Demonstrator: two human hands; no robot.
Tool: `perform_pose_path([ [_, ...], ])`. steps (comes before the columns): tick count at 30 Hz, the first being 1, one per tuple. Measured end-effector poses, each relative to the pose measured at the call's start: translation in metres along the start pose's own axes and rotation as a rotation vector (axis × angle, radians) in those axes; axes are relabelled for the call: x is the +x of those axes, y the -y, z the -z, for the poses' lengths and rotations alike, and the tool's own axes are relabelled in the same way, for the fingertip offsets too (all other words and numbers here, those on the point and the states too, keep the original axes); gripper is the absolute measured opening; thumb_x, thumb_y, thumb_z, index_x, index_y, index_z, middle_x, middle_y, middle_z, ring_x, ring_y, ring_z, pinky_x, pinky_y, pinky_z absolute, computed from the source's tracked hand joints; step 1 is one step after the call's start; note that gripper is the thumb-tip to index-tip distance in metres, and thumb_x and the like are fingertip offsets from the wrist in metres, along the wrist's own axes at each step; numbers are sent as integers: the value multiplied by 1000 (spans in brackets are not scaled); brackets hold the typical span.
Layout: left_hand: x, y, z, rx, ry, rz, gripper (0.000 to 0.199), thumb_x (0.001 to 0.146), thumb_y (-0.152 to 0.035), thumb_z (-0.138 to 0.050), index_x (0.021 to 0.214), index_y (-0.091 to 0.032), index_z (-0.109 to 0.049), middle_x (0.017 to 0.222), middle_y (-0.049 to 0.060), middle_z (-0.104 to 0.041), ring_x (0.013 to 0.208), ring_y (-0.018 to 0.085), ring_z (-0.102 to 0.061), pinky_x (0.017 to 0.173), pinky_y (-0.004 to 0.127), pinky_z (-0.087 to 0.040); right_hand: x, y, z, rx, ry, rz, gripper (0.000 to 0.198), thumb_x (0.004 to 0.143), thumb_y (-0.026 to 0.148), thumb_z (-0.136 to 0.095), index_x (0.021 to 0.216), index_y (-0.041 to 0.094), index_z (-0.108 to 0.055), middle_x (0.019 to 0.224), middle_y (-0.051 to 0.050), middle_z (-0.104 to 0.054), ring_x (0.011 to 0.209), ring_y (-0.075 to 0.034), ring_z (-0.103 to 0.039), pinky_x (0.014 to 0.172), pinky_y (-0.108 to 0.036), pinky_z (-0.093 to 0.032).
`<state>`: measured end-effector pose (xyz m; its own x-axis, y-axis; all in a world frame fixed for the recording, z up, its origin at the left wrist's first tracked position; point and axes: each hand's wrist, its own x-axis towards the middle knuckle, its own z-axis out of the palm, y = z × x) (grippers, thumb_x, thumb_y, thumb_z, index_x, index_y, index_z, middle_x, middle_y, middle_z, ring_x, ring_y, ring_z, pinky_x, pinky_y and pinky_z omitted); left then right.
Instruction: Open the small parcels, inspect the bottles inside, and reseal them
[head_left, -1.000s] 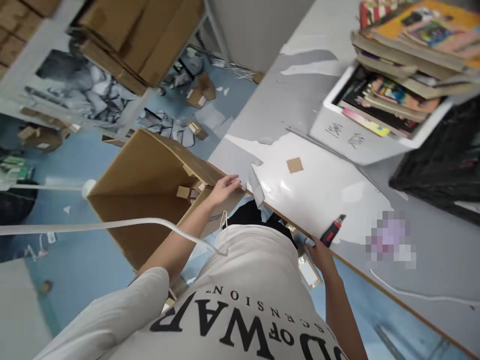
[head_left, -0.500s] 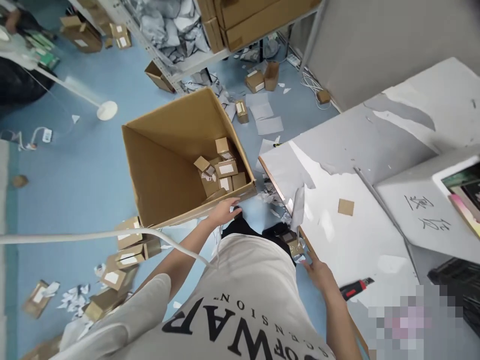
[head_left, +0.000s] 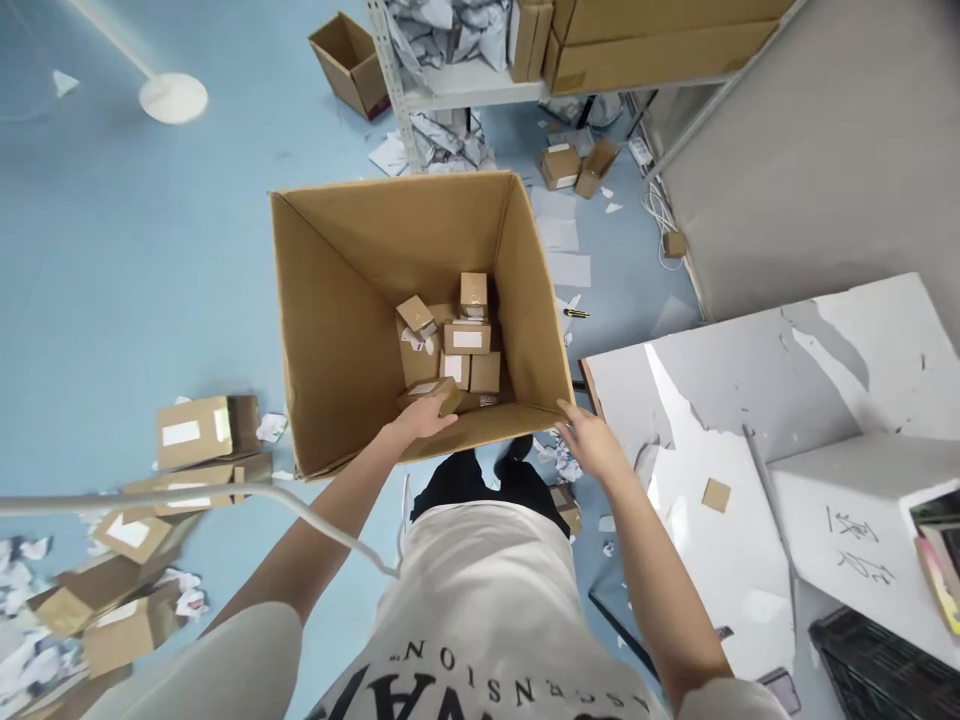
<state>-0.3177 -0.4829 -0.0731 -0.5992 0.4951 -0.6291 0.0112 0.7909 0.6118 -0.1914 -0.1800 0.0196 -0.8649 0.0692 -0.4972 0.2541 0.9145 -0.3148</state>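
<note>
A large open cardboard box (head_left: 337, 330) stands on the floor in front of me, with several small brown cartons (head_left: 467, 338) at its bottom. My left hand (head_left: 421, 418) reaches over the near rim, its fingers stretched out and apart, close above a small carton (head_left: 439, 392) by the near wall. Whether it touches that carton I cannot tell. At the near right corner my right hand (head_left: 592, 440) has its fingers and thumb on the rim, pinching the box's edge.
To the right stands a white table (head_left: 697, 570) with a small cardboard square (head_left: 716, 495). Several cartons (head_left: 191, 430) and crumpled paper lie at the left. Behind the box is a loaded shelf (head_left: 480, 85). A white cable (head_left: 247, 490) crosses in front of my left arm.
My right hand has left the table's edge and come to the box's corner. My left hand has moved from outside the near wall to over the rim. The view has turned.
</note>
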Motion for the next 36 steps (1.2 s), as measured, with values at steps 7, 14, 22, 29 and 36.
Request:
perform_pose_path([
  [7,39,12,18,28,19,92,69,77,-49,-57,137,-15,-45,136,16,-55,126,31,-52,103,38,-38,131,38,5,-154,262,119,45,94,29,-45,137,18,-47,130,-16,-60,116,-29,-59,95,-37,-44],
  [14,116,8,15,-11,-67,133,64,84,-46,-50,137,-10,-45,140,19,-50,131,30,-47,108,37,-35,279,30,-44,-149,454,76,44,92,35,-51,134,21,-52,128,-12,-62,116,-23,-60,95,-32,-45],
  [22,208,44,-14,-120,-71,145,59,84,-43,-52,135,-13,-50,137,16,-55,128,29,-51,108,35,-38,409,-2,-129,-169,497,-88,40,90,31,-53,127,18,-58,129,-14,-60,118,-24,-58,95,-33,-46],
  [29,278,107,-56,-154,-65,146,55,86,-41,-51,132,-11,-51,131,19,-58,124,30,-54,104,36,-42,537,0,-200,-192,326,-188,68,85,43,-59,143,18,-33,145,-19,-33,135,-33,-35,105,-46,-39],
  [36,293,140,-106,-283,-3,211,55,87,-40,-50,135,-13,-47,132,18,-58,124,28,-54,104,37,-42,631,-2,-254,101,85,-398,119,71,56,-71,151,16,7,156,-22,7,145,-39,1,112,-55,-26],
])
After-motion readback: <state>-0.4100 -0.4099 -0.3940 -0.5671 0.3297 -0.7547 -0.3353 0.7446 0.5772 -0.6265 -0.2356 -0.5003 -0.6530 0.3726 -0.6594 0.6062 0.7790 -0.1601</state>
